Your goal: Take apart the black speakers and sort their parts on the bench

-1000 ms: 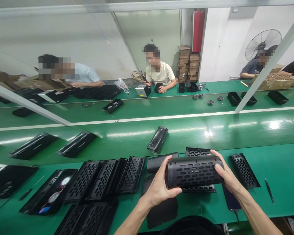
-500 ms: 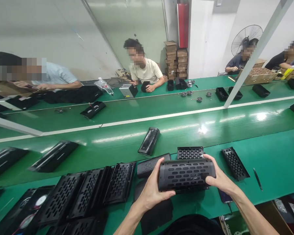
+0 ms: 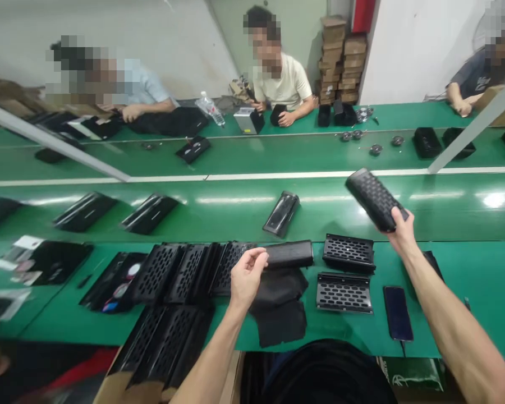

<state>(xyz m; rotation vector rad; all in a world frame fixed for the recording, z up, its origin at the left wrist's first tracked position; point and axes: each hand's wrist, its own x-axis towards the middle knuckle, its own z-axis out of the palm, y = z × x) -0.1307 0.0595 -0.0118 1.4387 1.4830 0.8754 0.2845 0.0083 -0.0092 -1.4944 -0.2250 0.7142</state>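
My right hand (image 3: 401,229) is wrapped round the lower end of a black perforated speaker housing (image 3: 372,196), held tilted above the green belt. My left hand (image 3: 247,274) is raised with thumb and fingertips pressed together at the left end of a plain black speaker housing (image 3: 289,254). Whether it pinches anything there is hidden. Under that housing lie dark fabric-like sheets (image 3: 280,325). To their right are two black slotted grilles, a rear one (image 3: 348,251) and a nearer one (image 3: 344,293).
Several slotted panels (image 3: 156,273) lie left of my left hand. A phone (image 3: 398,313) with a cable lies at the front right. On the belt rests another black housing (image 3: 281,214). Co-workers sit opposite; a white post (image 3: 473,120) stands at right.
My left hand has let go of the perforated speaker housing and moved left to the plain one. My right hand has carried the perforated housing right and away from me. The view has shifted.
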